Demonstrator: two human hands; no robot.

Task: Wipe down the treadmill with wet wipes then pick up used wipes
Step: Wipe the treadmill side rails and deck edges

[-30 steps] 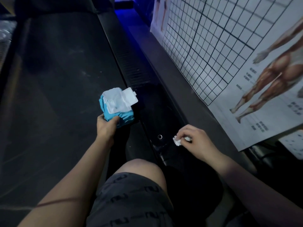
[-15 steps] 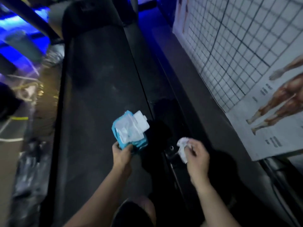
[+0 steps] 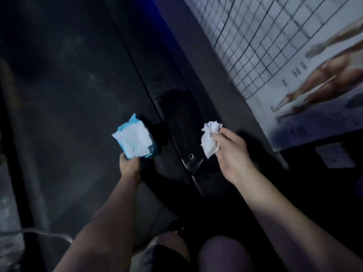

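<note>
Your crumpled wipe (image 3: 210, 138) hangs over the glossy side rail (image 3: 176, 114), just right of the treadmill belt (image 3: 68, 85), and it looks clear of the surface. It is bunched into a wad, so little of it would meet the rail. Before you press down, I'd open it out flat under your fingers, then stroke along the rail in one direction and fold to a clean face as it greys. Your right hand (image 3: 231, 152) pinches the wipe between thumb and fingertips, the other fingers loosely curled. To the left, over the belt's right edge, your left hand (image 3: 129, 165) grips the blue wipe pack (image 3: 135, 141) by its near end. A grid poster (image 3: 294, 55) lies at far right.
</note>
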